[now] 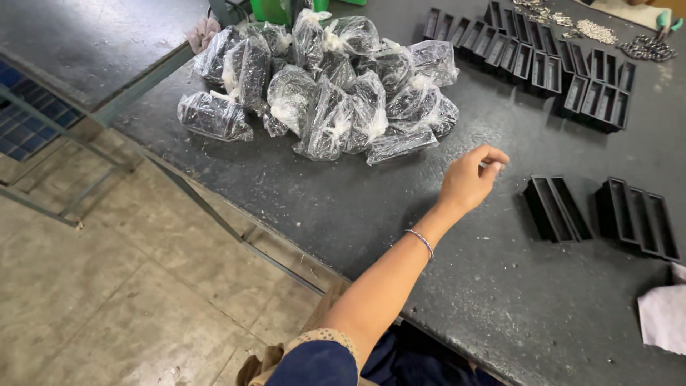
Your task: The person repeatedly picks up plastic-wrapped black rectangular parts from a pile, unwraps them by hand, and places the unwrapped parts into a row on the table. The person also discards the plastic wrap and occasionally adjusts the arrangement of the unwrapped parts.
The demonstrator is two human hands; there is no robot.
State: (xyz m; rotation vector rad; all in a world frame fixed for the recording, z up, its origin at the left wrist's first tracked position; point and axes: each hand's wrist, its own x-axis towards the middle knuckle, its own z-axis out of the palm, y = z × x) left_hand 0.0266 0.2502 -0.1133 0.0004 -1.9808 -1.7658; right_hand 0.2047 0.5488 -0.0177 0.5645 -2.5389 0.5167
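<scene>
Dark speckled counter [300, 193] fills the head view. Left hand [471, 179] hovers above it, fingers curled narrow, gripping nothing discernible. Nearest thing: a black plastic tray [557, 209] just right of that hand. Piled clear bags [329, 93] lie beyond. Right hand unseen.

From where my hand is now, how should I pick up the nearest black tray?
Grip the black tray across its narrow width, fingers on the long outer walls, coming from above and from its left, where the left hand hovers. It lies flat, open side up, with bare table on that side, and a gap separates it from the next tray.
</scene>
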